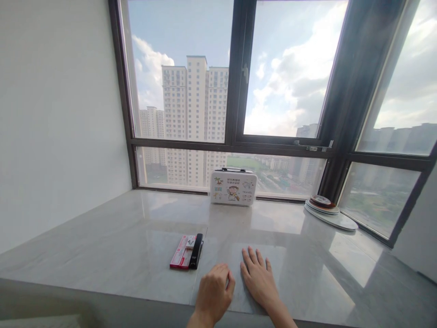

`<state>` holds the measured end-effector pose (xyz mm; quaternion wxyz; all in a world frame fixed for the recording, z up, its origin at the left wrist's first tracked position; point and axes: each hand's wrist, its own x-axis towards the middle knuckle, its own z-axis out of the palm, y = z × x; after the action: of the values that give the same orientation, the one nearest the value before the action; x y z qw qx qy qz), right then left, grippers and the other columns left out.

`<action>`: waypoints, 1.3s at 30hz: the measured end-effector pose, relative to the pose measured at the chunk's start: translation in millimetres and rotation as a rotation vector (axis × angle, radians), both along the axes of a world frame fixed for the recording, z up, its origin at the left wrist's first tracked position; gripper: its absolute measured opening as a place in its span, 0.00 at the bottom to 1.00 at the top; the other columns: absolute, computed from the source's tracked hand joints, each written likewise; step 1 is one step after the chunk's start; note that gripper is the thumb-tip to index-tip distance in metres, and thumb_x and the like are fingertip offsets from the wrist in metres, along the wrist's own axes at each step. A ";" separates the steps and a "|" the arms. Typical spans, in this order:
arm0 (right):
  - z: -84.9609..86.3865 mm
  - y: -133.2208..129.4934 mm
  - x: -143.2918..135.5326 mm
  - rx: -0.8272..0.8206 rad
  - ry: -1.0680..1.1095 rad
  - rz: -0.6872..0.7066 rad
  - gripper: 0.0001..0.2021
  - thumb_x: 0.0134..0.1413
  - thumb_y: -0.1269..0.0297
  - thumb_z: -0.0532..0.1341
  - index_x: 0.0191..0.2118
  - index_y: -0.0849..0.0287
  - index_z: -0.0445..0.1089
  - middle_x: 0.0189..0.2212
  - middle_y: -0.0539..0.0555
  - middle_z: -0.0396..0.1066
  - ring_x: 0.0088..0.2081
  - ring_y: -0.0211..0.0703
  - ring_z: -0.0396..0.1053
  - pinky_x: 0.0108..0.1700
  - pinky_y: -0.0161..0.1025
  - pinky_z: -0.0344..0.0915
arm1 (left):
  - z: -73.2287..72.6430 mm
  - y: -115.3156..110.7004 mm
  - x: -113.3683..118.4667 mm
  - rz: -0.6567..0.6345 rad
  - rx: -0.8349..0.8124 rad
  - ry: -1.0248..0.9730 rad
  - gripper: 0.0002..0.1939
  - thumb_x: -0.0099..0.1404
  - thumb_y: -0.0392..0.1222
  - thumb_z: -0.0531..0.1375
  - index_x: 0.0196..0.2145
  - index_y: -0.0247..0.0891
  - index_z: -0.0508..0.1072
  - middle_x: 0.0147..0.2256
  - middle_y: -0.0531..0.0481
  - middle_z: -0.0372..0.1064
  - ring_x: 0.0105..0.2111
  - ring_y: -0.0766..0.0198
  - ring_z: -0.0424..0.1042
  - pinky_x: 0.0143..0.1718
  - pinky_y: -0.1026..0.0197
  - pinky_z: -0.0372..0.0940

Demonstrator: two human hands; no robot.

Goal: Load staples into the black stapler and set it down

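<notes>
My left hand is closed in a loose fist over the front part of the grey marble sill, and nothing shows between its fingers. To its right, my right hand lies palm down on the sill with the fingers stretched out, holding nothing. A black stapler lies just beyond and left of my left hand. Beside the stapler is a red and white packet, with a small white box near its top right.
A white case with cartoon prints and a black handle stands upright against the window at the back. Several stacked plates or lids sit at the back right corner. A white wall bounds the left side. The sill's front edge runs below the hands.
</notes>
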<state>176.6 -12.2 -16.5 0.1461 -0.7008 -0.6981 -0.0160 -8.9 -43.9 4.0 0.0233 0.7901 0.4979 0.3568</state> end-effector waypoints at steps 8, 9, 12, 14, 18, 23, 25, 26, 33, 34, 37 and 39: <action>9.6 -16.6 -0.8 0.031 0.081 0.064 0.27 0.69 0.52 0.47 0.69 0.46 0.59 0.71 0.50 0.52 0.73 0.56 0.45 0.70 0.59 0.44 | 8.9 -1.6 -0.3 -0.004 -0.040 -0.013 0.15 0.75 0.36 0.48 0.45 0.42 0.76 0.42 0.46 0.76 0.46 0.56 0.74 0.48 0.56 0.69; 9.6 -20.9 -1.2 0.032 0.092 0.083 0.27 0.69 0.52 0.47 0.70 0.46 0.59 0.71 0.50 0.52 0.72 0.55 0.46 0.71 0.58 0.45 | 9.9 -1.8 -0.6 -0.004 -0.044 -0.011 0.16 0.76 0.36 0.48 0.44 0.42 0.75 0.42 0.46 0.75 0.46 0.57 0.74 0.47 0.57 0.69; 8.3 -33.6 -3.7 0.042 0.113 0.116 0.27 0.69 0.53 0.48 0.70 0.44 0.57 0.71 0.49 0.50 0.72 0.56 0.47 0.70 0.59 0.47 | 12.0 -2.5 -1.3 0.000 -0.045 -0.005 0.16 0.76 0.36 0.47 0.42 0.42 0.75 0.40 0.47 0.75 0.44 0.57 0.74 0.45 0.58 0.68; 8.0 -40.9 -6.0 0.065 0.128 0.122 0.27 0.69 0.53 0.49 0.70 0.44 0.57 0.71 0.49 0.50 0.72 0.58 0.48 0.70 0.60 0.48 | 12.5 -2.9 -1.5 0.008 -0.040 -0.003 0.16 0.76 0.36 0.48 0.42 0.42 0.75 0.39 0.47 0.74 0.44 0.57 0.74 0.45 0.58 0.68; 11.0 -52.2 -8.9 0.168 0.236 0.104 0.22 0.71 0.56 0.49 0.62 0.48 0.70 0.64 0.53 0.66 0.67 0.53 0.60 0.68 0.53 0.55 | 12.1 -2.7 -1.1 0.013 -0.030 0.005 0.16 0.76 0.36 0.48 0.42 0.43 0.75 0.39 0.47 0.74 0.44 0.57 0.74 0.44 0.59 0.67; 17.3 -59.2 -10.2 0.271 0.358 0.055 0.19 0.72 0.57 0.49 0.49 0.50 0.77 0.50 0.54 0.79 0.52 0.45 0.75 0.55 0.39 0.66 | 10.6 -2.0 0.4 0.019 -0.019 0.019 0.16 0.76 0.36 0.47 0.42 0.42 0.75 0.39 0.47 0.74 0.43 0.57 0.74 0.43 0.59 0.67; 18.8 -59.9 -10.9 0.302 0.353 0.046 0.18 0.71 0.58 0.50 0.44 0.51 0.78 0.44 0.53 0.80 0.46 0.45 0.77 0.50 0.37 0.66 | 10.1 -2.1 0.8 0.026 -0.008 0.025 0.16 0.76 0.36 0.47 0.41 0.42 0.75 0.38 0.47 0.74 0.43 0.57 0.74 0.43 0.59 0.67; 19.1 -60.2 -11.2 0.314 0.349 0.037 0.18 0.71 0.58 0.50 0.41 0.51 0.77 0.40 0.53 0.80 0.43 0.44 0.77 0.47 0.37 0.65 | 10.0 -2.3 1.0 0.028 -0.003 0.028 0.16 0.76 0.36 0.48 0.41 0.42 0.75 0.38 0.47 0.74 0.43 0.57 0.74 0.43 0.59 0.67; 17.6 -61.8 -11.2 0.385 0.318 -0.001 0.18 0.70 0.59 0.51 0.31 0.54 0.74 0.31 0.53 0.77 0.36 0.44 0.74 0.41 0.36 0.59 | 12.4 -4.2 0.9 0.045 -0.018 0.050 0.15 0.76 0.36 0.48 0.41 0.42 0.75 0.39 0.46 0.75 0.44 0.57 0.74 0.41 0.60 0.66; 17.8 -61.9 -11.2 0.390 0.317 -0.003 0.19 0.70 0.59 0.51 0.31 0.54 0.74 0.30 0.53 0.77 0.35 0.44 0.74 0.41 0.36 0.59 | 12.9 -4.5 0.9 0.047 -0.025 0.052 0.15 0.76 0.36 0.49 0.41 0.42 0.75 0.39 0.46 0.75 0.44 0.57 0.74 0.41 0.60 0.65; 18.9 -62.1 -11.7 0.391 0.313 0.001 0.19 0.71 0.59 0.50 0.31 0.55 0.74 0.31 0.54 0.77 0.35 0.44 0.73 0.41 0.36 0.59 | 14.3 -5.5 1.1 0.048 -0.035 0.051 0.15 0.76 0.36 0.49 0.41 0.42 0.75 0.39 0.46 0.75 0.44 0.57 0.74 0.41 0.60 0.65; 19.4 -62.0 -11.8 0.387 0.313 0.002 0.19 0.71 0.59 0.50 0.31 0.55 0.74 0.31 0.54 0.77 0.36 0.44 0.73 0.42 0.36 0.58 | 14.6 -6.2 1.3 0.049 -0.035 0.050 0.15 0.75 0.36 0.49 0.41 0.42 0.75 0.39 0.47 0.74 0.44 0.57 0.73 0.42 0.60 0.64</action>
<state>164.8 -74.2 3.0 0.3838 -0.6531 -0.6516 -0.0404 -7.6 -50.1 18.5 0.0158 0.7859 0.5236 0.3286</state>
